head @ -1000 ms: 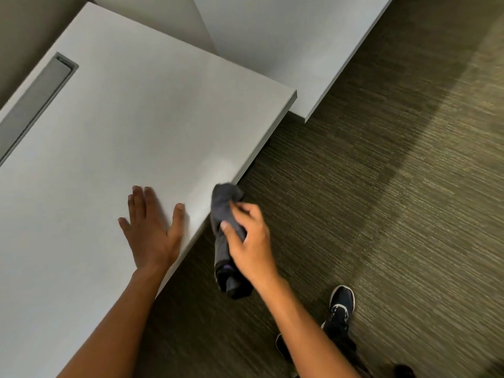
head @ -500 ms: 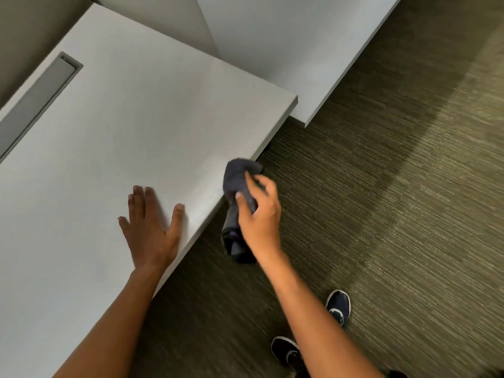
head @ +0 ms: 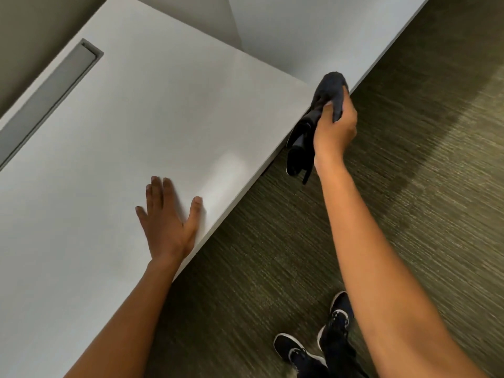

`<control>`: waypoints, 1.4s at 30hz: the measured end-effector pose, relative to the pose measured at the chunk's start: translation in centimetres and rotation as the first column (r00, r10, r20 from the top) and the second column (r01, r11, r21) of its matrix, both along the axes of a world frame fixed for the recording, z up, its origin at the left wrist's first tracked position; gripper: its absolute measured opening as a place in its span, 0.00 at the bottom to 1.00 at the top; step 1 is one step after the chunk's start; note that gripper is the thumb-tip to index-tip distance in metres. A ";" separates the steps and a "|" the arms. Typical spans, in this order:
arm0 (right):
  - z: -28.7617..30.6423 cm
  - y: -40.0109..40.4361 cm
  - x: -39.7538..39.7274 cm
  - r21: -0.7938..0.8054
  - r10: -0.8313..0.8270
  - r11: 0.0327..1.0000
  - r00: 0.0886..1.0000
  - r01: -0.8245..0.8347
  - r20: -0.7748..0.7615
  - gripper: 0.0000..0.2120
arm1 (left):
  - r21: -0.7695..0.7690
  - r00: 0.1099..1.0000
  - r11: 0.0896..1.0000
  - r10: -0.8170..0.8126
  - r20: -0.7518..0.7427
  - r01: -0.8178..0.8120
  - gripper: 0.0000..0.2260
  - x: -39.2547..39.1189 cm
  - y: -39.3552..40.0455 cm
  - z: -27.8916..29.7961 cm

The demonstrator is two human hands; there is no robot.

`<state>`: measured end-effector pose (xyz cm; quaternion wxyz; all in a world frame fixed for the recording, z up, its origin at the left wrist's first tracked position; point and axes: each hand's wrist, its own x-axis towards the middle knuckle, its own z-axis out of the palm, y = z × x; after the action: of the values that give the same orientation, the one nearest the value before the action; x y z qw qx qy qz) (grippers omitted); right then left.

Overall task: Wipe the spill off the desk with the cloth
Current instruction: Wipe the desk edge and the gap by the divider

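A white desk (head: 141, 126) fills the left half of the view. My left hand (head: 166, 222) lies flat on it near the front edge, fingers spread, holding nothing. My right hand (head: 334, 126) grips a dark grey cloth (head: 327, 91) at the desk's far right corner, against the edge. The cloth's top bunches above my fingers and its lower part (head: 298, 151) hangs down beside the edge. A faint shiny patch (head: 229, 165) shows on the desk top near the edge; I cannot tell whether it is liquid.
A grey recessed cable tray (head: 51, 99) runs along the desk's far left. A second white desk (head: 313, 31) stands behind the corner, slightly lower. Green-brown carpet (head: 409, 186) covers the floor on the right. My dark shoes (head: 313, 347) stand at the bottom.
My right hand has carried the cloth along the desk's front edge, away from me, up to the far right corner. My left hand has stayed flat in the same spot.
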<state>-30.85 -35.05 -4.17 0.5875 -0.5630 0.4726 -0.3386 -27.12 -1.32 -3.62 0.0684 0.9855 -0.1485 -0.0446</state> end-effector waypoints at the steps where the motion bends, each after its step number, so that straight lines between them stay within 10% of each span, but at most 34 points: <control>1: 0.1 0.4 0.0 0.020 0.005 1.000 1.000 -0.005 0.014 0.20 | 0.003 1.000 1.000 0.001 0.002 -0.001 0.40 0.0 0.0 0.0; 17: 0.5 22.1 -8.8 -0.011 0.426 0.904 0.903 -0.426 0.043 0.23 | 0.002 1.000 1.000 0.020 0.008 -0.020 0.40 0.0 -0.1 0.3; 26: -1.3 23.2 -13.7 0.065 0.773 0.632 0.634 -0.772 0.011 0.23 | 0.010 1.000 1.000 -0.004 0.014 0.004 0.41 0.1 0.0 0.6; 42: 2.8 5.7 -14.3 0.102 0.448 0.884 0.890 -0.455 0.084 0.19 | 0.083 1.000 0.997 0.007 -0.019 -0.006 0.41 -0.3 -0.3 1.2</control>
<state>-45.11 -29.36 -1.41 0.6962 -0.6113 0.3305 -0.1799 -27.43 -1.63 -2.44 0.0292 0.9875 -0.1426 -0.0598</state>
